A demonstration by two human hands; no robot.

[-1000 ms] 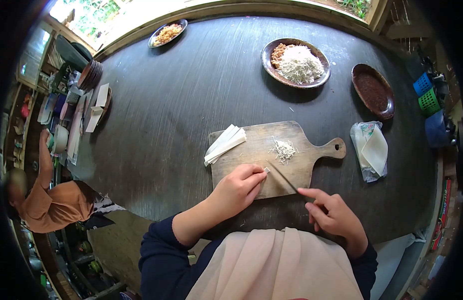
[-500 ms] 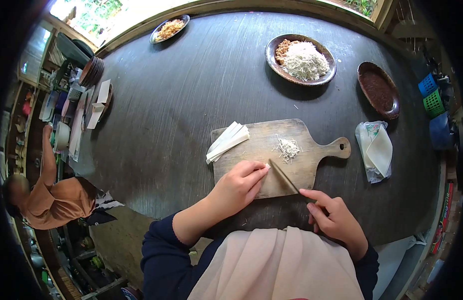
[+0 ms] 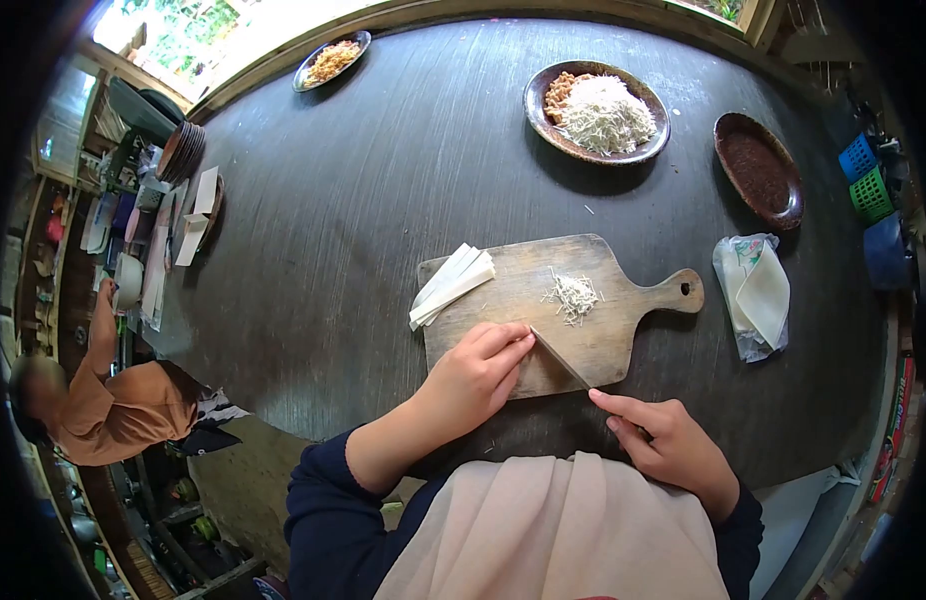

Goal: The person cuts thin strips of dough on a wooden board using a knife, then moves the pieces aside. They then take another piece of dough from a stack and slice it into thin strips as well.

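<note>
On the wooden cutting board (image 3: 528,270) my left hand (image 3: 486,362) is closed, its fingertips pinching the end of a thin white strip that is almost fully covered. My right hand (image 3: 665,435) grips a knife (image 3: 563,361) by a handle mostly hidden in the fingers. The blade slants across the board, its tip end against my left fingertips. A small heap of white shreds (image 3: 573,295) lies near the board's handle side. Several flat white strips (image 3: 453,285) are stacked at the upper left corner of the board.
Farther back stands a brown plate (image 3: 655,150) with white shreds and brown bits. A smaller plate (image 3: 358,58) of brown food sits far left. Right of the board are an oval brown dish (image 3: 758,170) and a plastic packet (image 3: 753,300). Another person (image 3: 123,410) is at the left.
The knife has shifted slightly left, bringing its blade to my left fingertips. My right hand moved left with it. The white strip's end shows less now.
</note>
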